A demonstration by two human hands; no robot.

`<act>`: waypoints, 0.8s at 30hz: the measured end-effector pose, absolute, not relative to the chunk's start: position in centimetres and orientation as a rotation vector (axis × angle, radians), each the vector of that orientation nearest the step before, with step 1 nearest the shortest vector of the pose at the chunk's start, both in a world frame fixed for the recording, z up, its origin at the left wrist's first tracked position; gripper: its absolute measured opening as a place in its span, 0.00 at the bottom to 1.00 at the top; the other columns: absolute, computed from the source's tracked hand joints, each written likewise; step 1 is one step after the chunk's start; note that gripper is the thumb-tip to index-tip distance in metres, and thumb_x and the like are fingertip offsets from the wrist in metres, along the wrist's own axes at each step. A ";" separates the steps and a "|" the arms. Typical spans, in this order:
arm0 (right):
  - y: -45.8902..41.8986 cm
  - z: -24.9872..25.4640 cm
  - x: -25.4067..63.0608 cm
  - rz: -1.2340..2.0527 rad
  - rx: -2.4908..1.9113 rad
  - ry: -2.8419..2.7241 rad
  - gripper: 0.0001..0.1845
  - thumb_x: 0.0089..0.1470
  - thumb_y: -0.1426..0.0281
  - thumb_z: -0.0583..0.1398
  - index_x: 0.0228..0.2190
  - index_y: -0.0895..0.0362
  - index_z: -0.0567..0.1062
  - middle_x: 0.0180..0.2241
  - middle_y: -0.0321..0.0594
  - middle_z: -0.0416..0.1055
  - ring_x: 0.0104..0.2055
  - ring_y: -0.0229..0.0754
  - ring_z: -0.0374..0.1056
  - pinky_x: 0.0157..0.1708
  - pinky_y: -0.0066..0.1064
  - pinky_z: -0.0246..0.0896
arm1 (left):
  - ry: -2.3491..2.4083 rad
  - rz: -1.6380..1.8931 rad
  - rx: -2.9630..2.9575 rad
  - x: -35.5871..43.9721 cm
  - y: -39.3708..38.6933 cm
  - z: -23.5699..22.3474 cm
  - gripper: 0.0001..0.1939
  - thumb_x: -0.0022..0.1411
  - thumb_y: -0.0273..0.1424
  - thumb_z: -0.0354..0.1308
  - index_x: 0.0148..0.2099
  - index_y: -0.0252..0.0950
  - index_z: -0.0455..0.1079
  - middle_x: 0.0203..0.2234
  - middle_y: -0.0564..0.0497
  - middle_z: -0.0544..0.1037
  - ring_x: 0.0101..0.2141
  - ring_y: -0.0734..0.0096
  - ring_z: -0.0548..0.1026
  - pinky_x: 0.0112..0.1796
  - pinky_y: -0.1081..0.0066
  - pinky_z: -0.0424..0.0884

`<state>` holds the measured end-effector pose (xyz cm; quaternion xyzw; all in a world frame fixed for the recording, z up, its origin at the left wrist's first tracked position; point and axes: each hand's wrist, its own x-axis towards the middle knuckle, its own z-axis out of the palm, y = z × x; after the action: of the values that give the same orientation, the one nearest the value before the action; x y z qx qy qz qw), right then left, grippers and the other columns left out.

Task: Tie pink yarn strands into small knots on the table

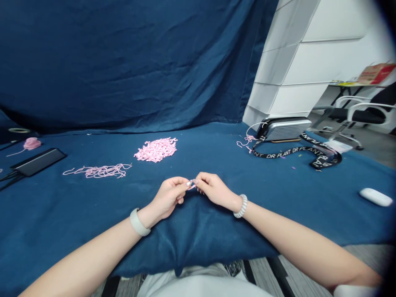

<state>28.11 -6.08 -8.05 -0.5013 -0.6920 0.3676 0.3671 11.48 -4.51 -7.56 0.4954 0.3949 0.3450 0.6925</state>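
A small pale-pink yarn piece (pixel 192 184) is what we hold, above the navy-blue cloth (pixel 198 235). Going left to right, we see loose pink yarn strands (pixel 97 171), a heaped pile of short pink yarn pieces (pixel 156 149), our left hand (pixel 168 197) and our right hand (pixel 215 190) together, pinching that piece between them, then a black lettered lanyard (pixel 297 150) and a white oval computer mouse (pixel 375 196).

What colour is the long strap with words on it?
The lanyard strap is black with white lettering, clearest in the head view.
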 end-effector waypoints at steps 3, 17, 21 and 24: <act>-6.2 -7.9 28.1 0.814 -1.308 -1.821 0.18 0.55 0.62 0.50 0.23 0.62 0.66 0.23 0.34 0.64 0.25 0.27 0.57 0.29 0.20 0.51 | 0.902 0.765 1.128 11.5 -4.5 -7.4 0.14 0.45 0.39 0.63 0.28 0.34 0.68 0.13 0.61 0.59 0.15 0.90 0.54 0.15 0.84 0.52; -6.1 -7.9 28.3 0.516 -1.261 -1.985 0.17 0.56 0.64 0.50 0.22 0.62 0.64 0.24 0.34 0.64 0.27 0.27 0.57 0.31 0.20 0.50 | 0.870 0.905 0.998 11.5 -4.6 -7.5 0.12 0.44 0.35 0.65 0.29 0.36 0.67 0.14 0.61 0.59 0.15 0.91 0.53 0.15 0.85 0.50; -6.3 -7.8 28.3 0.478 -1.242 -1.963 0.16 0.56 0.65 0.50 0.22 0.62 0.65 0.24 0.35 0.65 0.28 0.27 0.58 0.31 0.21 0.51 | 0.828 0.813 0.958 11.5 -4.7 -7.4 0.12 0.45 0.36 0.64 0.30 0.35 0.68 0.16 0.61 0.60 0.15 0.92 0.52 0.15 0.84 0.49; -6.3 -7.8 28.4 0.442 -1.220 -1.964 0.15 0.56 0.66 0.50 0.23 0.61 0.66 0.25 0.35 0.66 0.28 0.27 0.59 0.32 0.20 0.52 | 0.857 0.729 1.002 11.5 -4.6 -7.4 0.13 0.45 0.38 0.63 0.30 0.35 0.69 0.19 0.60 0.62 0.15 0.93 0.52 0.15 0.84 0.48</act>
<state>28.44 -6.31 -7.80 -0.4787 -0.7705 0.1733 0.3835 11.54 -4.58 -7.39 0.4551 0.3889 0.3310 0.7294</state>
